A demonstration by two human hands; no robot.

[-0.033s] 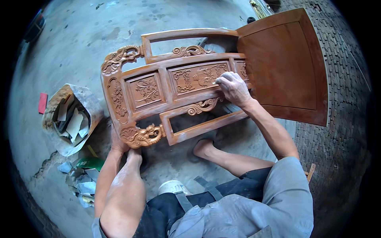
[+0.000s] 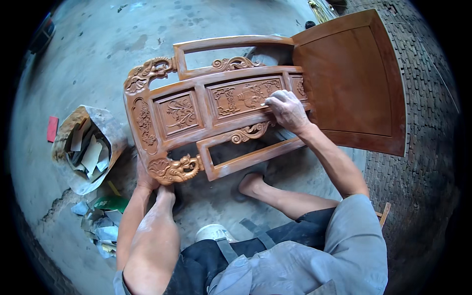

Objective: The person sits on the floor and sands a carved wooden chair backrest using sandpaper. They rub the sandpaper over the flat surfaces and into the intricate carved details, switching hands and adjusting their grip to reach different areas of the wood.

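At the panel's (image 2: pixel 241 97) edge, right grip (image 2: pixel 289 110) pinches something pale (image 2: pixel 265 103) (left grip (image 2: pixel 146 178): can't tell).

Floor (image 2: pixel 108 61) at upper left gives a wide approach to the carved frame (image 2: pixel 204 101). The upper armrest (image 2: pixel 181 63) and lower armrest (image 2: pixel 255 161) each enclose a gap a hand could pass, though the lower one's depth is hard to judge. The broad panel (image 2: pixel 351 83) blocks the right; the sack (image 2: pixel 117 132) crowds the left.

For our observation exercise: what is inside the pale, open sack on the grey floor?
The pale, open sack holds flat whitish scraps and dark flat pieces; anything beneath them is covered.
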